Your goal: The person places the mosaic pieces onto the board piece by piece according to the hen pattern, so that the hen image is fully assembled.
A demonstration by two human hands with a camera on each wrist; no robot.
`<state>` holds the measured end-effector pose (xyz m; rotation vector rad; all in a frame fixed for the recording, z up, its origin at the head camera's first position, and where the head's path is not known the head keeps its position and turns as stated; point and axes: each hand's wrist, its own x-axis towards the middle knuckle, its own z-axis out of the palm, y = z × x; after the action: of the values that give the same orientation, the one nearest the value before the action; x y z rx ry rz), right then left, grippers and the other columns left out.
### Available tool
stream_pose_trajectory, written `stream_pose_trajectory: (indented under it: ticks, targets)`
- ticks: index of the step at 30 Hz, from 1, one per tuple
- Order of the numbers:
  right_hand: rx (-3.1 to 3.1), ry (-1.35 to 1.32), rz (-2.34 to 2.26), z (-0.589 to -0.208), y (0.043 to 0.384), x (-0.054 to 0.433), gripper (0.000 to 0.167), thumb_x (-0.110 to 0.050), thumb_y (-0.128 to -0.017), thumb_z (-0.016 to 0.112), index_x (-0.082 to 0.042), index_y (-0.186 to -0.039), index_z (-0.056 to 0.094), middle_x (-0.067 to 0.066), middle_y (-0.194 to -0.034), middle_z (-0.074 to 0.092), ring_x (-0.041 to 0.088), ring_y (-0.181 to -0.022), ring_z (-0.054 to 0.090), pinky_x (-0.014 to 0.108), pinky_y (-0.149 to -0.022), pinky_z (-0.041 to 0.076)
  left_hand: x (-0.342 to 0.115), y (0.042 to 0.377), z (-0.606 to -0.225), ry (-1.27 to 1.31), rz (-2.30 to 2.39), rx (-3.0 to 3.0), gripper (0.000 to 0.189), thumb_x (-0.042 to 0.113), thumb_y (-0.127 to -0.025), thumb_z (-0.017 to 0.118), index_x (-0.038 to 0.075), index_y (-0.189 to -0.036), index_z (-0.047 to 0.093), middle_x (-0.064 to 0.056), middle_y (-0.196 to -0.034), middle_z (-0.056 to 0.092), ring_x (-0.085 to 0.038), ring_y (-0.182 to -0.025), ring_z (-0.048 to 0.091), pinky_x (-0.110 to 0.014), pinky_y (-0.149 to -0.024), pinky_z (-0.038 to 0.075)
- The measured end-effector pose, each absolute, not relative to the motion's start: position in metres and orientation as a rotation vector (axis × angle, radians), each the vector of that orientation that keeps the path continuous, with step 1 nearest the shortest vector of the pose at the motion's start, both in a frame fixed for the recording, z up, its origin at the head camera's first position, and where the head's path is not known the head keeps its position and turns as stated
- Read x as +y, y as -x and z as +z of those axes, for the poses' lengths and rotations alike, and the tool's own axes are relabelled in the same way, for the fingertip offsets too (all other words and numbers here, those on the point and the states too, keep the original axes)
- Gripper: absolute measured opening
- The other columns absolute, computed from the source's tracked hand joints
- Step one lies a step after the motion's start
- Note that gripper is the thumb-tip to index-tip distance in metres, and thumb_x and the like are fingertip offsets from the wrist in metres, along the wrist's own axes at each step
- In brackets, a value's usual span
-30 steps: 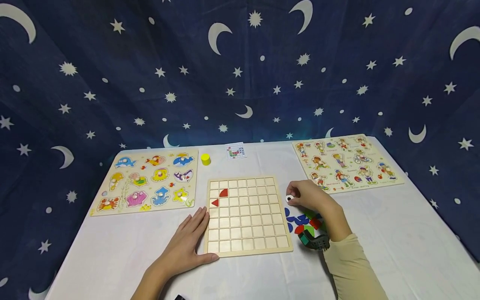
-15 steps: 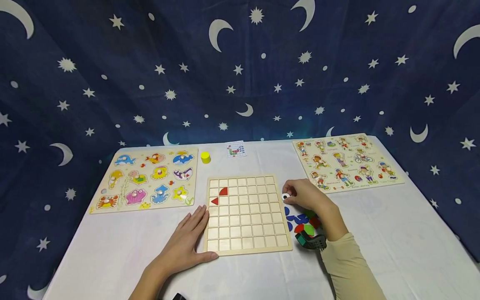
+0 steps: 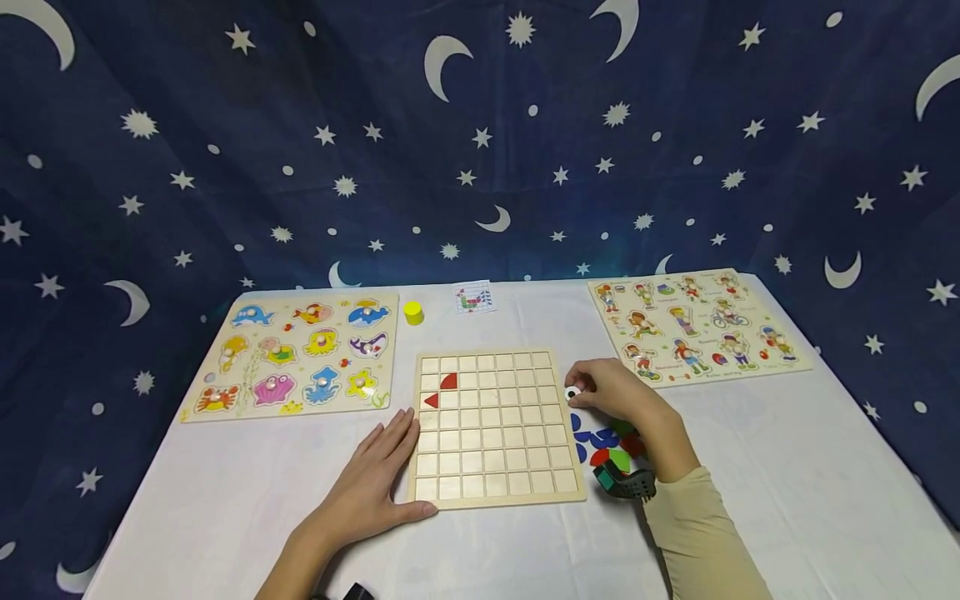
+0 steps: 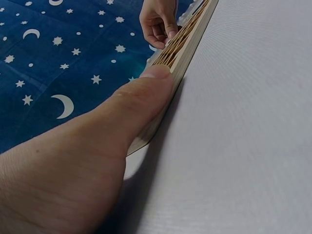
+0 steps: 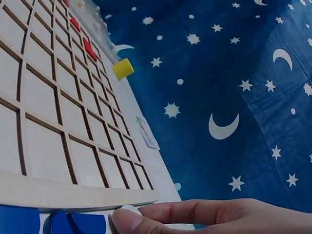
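In the head view a wooden grid board (image 3: 491, 503) lies on the table, its cells framed by thin raised strips. A red quarter-circle piece (image 3: 449, 382) and a red triangle (image 3: 432, 401) sit in cells at its upper left. My left hand (image 3: 372, 479) rests against the board's left side, fingers extended, thumb at the near corner. Just off the right edge, my right hand (image 3: 617, 390) pinches a small white disc (image 3: 572, 392) with a black dot between thumb and forefinger. In the right wrist view the thumb partly covers this white disc (image 5: 131, 208).
Blue pieces (image 3: 600, 438), a light green piece (image 3: 619, 459) and red pieces (image 3: 599, 457) lie below the right hand. Behind the board are a yellow cylinder (image 3: 413, 313) and a picture card (image 3: 474, 297). A sea-animal puzzle (image 3: 300, 358) stands left, a sports puzzle (image 3: 697, 325) right.
My right hand has shifted slightly left with the white disc, closer to the board's right edge, then stayed there. My left hand has kept its place at the board.
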<state>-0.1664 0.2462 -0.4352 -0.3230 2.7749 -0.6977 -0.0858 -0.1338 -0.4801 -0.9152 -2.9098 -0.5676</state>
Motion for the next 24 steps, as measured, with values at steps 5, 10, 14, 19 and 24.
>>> stream_pose_trajectory:
  ticks: [5, 10, 14, 19, 24]
  targets:
    - [2.795, 0.372, -0.686, -0.437, 0.168, 0.248, 0.017, -0.019, -0.081, 0.075, -0.01, -0.094, 0.068, -0.002, -0.074, 0.056, 0.013, -0.07, 0.048, 0.027, -0.067, 0.041, -0.134, 0.086, -0.48, 0.905, -0.569, -2.927, 0.111, 0.081, -0.071, 0.054, 0.006, -0.149, 0.028, -0.005, -0.16, 0.018, -0.018, -0.148, 0.016, -0.024, -0.116, 0.0]
    - [2.821, 0.385, -0.663, -0.439, 0.17, 0.252, 0.021, -0.023, -0.082, 0.075, -0.01, -0.098, 0.071, -0.003, -0.077, 0.06, 0.012, -0.071, 0.049, 0.027, -0.068, 0.043, -0.133, 0.086, -0.479, 0.897, -0.578, -2.936, 0.111, 0.08, -0.071, 0.054, 0.007, -0.15, 0.027, -0.005, -0.16, 0.018, -0.018, -0.148, 0.016, -0.029, -0.116, 0.004]
    - [2.842, 0.369, -0.662, -0.439, 0.171, 0.256, 0.024, -0.024, -0.082, 0.075, -0.009, -0.1, 0.072, -0.003, -0.079, 0.063, 0.011, -0.071, 0.051, 0.027, -0.069, 0.045, -0.133, 0.086, -0.48, 0.904, -0.586, -2.935, 0.112, 0.08, -0.071, 0.054, 0.007, -0.15, 0.026, -0.005, -0.16, 0.017, -0.018, -0.148, 0.015, -0.031, -0.116, 0.007]
    - [2.864, 0.372, -0.707, -0.437, 0.171, 0.256, 0.025, -0.026, -0.083, 0.073, -0.008, -0.101, 0.073, -0.002, -0.082, 0.066, 0.01, -0.073, 0.054, 0.029, -0.071, 0.048, -0.133, 0.086, -0.48, 0.913, -0.582, -2.89, 0.111, 0.079, -0.07, 0.057, 0.005, -0.149, 0.029, -0.007, -0.159, 0.021, -0.02, -0.147, 0.019, -0.029, -0.116, 0.007]
    - [2.875, 0.368, -0.729, -0.435, 0.17, 0.251, 0.028, -0.029, -0.086, 0.07, -0.008, -0.104, 0.072, -0.001, -0.086, 0.067, 0.01, -0.075, 0.057, 0.031, -0.075, 0.051, -0.135, 0.086, -0.482, 0.918, -0.561, -2.845, 0.11, 0.078, -0.07, 0.058, 0.004, -0.147, 0.033, -0.009, -0.157, 0.025, -0.023, -0.145, 0.024, -0.026, -0.116, 0.005]
